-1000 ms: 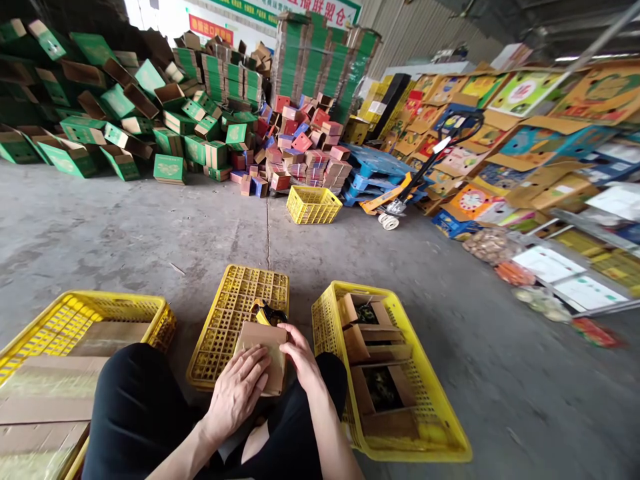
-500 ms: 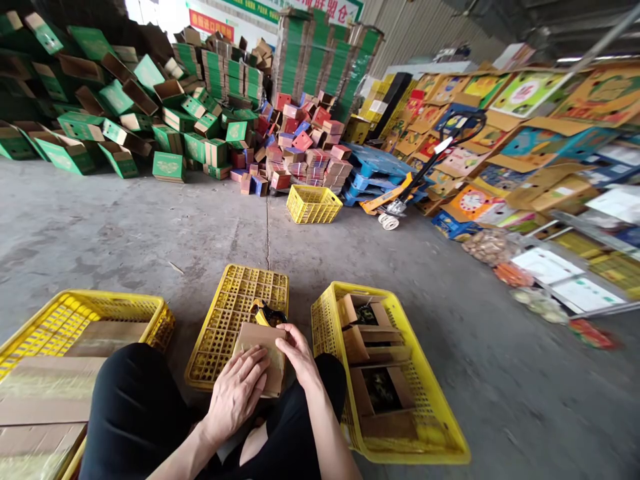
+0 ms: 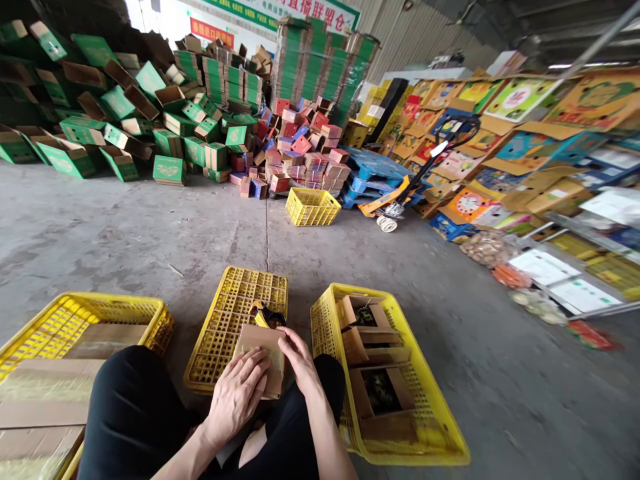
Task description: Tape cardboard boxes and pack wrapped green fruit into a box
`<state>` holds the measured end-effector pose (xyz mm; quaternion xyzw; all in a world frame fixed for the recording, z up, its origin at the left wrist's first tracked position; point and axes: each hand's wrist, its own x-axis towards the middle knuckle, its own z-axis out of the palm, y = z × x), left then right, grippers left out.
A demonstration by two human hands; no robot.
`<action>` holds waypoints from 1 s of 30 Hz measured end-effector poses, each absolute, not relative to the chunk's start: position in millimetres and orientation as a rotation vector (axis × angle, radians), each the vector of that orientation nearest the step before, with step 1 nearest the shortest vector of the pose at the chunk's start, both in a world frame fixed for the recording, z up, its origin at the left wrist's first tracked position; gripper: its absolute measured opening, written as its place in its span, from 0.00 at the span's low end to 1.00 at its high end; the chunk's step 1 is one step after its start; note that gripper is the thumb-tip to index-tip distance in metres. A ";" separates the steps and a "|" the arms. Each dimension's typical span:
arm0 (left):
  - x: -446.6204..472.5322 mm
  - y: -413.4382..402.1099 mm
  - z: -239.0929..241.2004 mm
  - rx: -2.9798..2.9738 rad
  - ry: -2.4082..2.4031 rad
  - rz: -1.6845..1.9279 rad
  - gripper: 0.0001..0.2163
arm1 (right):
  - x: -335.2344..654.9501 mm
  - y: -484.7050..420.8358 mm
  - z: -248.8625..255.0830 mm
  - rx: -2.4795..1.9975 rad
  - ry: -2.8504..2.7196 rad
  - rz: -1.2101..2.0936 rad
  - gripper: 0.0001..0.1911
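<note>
A small cardboard box [image 3: 274, 348] with clear tape across its top sits between my knees, over the near end of an upturned yellow plastic crate [image 3: 240, 290]. My left hand [image 3: 241, 387] lies flat on the box's top, fingers stretched out and close together. At the right far corner, my right hand [image 3: 299, 357] grips the box's edge, thumb on top; the undersides of its fingers are hidden. Just beyond the box, a yellow and black tape dispenser [image 3: 267, 315] rests on the upturned crate.
At right, a yellow crate [image 3: 440, 407] holds open cartons [image 3: 373, 337] with dark contents. Taped cartons [image 3: 47, 393] fill the left crate [image 3: 163, 319]. Farther off are another yellow crate [image 3: 313, 208], a pallet jack [image 3: 395, 207], blue pallets [image 3: 373, 170] and heaped green boxes [image 3: 169, 170].
Almost nothing differs. Both hands stay on the cardboard box in the same places, and the view has shifted very slightly.
</note>
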<state>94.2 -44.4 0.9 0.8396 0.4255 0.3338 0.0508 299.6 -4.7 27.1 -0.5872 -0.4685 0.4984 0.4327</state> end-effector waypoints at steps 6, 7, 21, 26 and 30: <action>92.4 -43.8 -2.3 2.584 1.289 1.016 0.16 | 296.9 -6.8 15.4 -1.480 -1.083 1.208 0.30; 92.4 -43.8 -2.8 2.599 1.290 1.004 0.16 | 297.3 -8.3 13.5 -1.445 -1.084 1.240 0.30; 97.1 -46.5 7.2 2.691 1.414 0.864 0.25 | 257.7 -49.4 -27.2 -1.634 -1.261 0.839 0.44; 82.1 -42.5 3.5 2.553 1.470 0.884 0.25 | 257.3 -50.8 -15.7 -1.639 -1.246 0.885 0.46; 64.0 -40.3 -1.8 2.496 1.487 0.872 0.28 | 252.6 -44.3 -6.8 -1.658 -1.249 0.893 0.47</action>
